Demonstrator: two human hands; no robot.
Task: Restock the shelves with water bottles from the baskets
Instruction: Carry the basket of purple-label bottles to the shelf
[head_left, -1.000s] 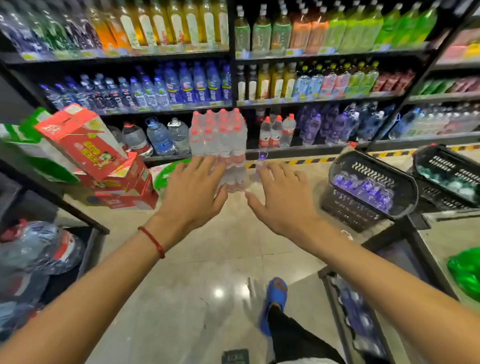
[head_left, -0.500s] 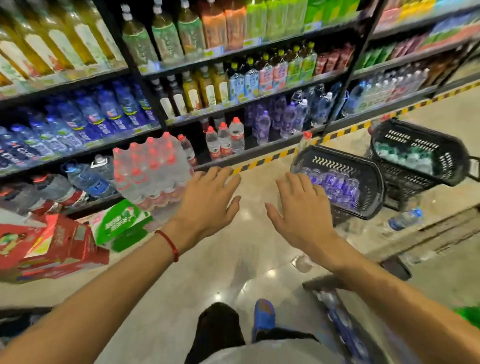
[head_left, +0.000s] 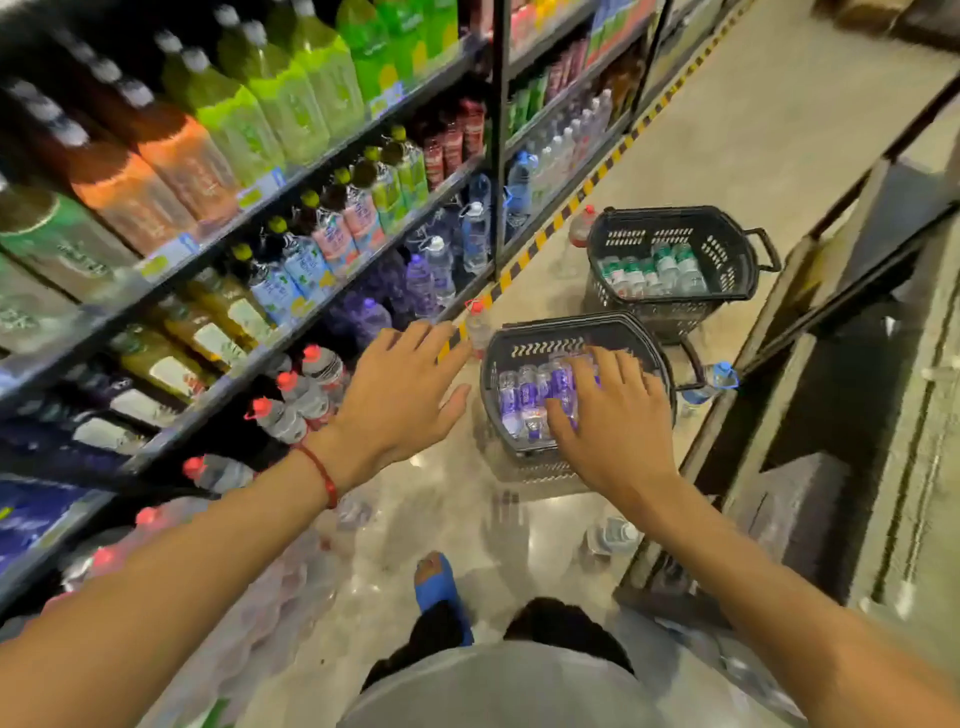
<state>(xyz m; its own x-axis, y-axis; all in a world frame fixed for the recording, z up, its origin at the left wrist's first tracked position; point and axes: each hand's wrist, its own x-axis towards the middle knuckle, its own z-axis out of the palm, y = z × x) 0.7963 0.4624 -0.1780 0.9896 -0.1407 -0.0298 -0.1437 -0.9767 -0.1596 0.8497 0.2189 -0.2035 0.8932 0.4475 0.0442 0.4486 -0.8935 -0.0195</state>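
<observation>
Here both hands reach forward with fingers spread, holding nothing: the left hand by the shelves, the right hand above the near basket of purple-labelled bottles. A second basket sits beyond.

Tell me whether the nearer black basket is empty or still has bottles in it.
Not empty: the nearer basket holds purple-labelled bottles lying inside, with the right hand spread over them.

head-worn view, facing down, aisle floor
</observation>
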